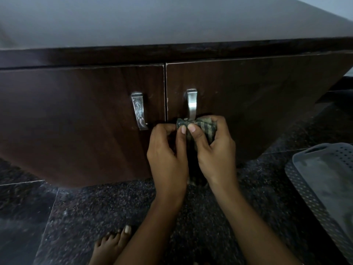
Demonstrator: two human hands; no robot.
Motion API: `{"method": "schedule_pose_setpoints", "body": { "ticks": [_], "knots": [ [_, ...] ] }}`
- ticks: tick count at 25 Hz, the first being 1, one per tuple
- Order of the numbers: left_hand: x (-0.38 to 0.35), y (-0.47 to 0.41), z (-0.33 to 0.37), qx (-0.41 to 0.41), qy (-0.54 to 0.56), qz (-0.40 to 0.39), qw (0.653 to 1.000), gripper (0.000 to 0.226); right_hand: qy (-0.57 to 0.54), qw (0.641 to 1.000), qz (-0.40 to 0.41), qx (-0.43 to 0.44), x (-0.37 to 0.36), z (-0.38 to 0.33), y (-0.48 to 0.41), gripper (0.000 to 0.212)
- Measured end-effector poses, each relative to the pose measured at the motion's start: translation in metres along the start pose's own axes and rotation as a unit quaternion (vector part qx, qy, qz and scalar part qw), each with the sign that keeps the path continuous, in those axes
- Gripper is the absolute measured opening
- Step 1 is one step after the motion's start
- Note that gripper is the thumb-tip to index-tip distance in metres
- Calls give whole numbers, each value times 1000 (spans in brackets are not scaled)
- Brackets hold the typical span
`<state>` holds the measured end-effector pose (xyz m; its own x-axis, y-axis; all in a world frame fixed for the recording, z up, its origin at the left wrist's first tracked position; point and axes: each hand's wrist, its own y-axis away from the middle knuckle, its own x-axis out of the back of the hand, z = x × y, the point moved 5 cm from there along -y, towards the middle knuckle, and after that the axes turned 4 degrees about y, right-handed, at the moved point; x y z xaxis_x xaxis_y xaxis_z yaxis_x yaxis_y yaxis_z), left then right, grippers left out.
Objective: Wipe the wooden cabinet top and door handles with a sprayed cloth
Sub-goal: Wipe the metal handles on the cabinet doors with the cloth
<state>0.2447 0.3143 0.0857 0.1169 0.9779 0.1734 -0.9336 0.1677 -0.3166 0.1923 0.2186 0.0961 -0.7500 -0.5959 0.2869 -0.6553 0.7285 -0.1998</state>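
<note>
My forearms reach from the near edge toward the right door, hands side by side. My left hand [168, 153] pinches the left edge of the striped cloth [199, 127] between thumb and curled fingers. My right hand [215, 150] curls round its right side, the two thumbs almost touching. The cloth is bunched against the lower end of the right handle [191, 104] and hides that end. The left handle [138, 111] stands uncovered and streaked. The cloth's hanging tail is lost in shadow between my palms.
</note>
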Motion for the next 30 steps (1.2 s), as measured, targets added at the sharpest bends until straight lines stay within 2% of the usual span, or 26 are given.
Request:
{"method": "schedule_pose_setpoints", "body": {
  "ticks": [8, 16, 18, 23, 30],
  "knots": [
    [1, -3, -3, 9, -42, 7, 999, 14, 41, 999, 22, -21, -4, 3, 0, 16],
    [8, 1, 27, -73, -3, 48, 996, 11, 3, 997, 38, 61, 9, -33, 4, 11],
    [8, -7, 37, -64, 17, 48, 997, 6, 13, 997, 44, 66, 12, -45, -3, 11],
    [7, -22, 44, -37, 42, 31, 998, 10, 37, 997, 43, 53, 13, -54, -16, 13],
    [7, -4, 29, -58, 35, 38, 997, 3, 35, 995, 69, 66, 10, -32, 3, 13]
  ]
}}
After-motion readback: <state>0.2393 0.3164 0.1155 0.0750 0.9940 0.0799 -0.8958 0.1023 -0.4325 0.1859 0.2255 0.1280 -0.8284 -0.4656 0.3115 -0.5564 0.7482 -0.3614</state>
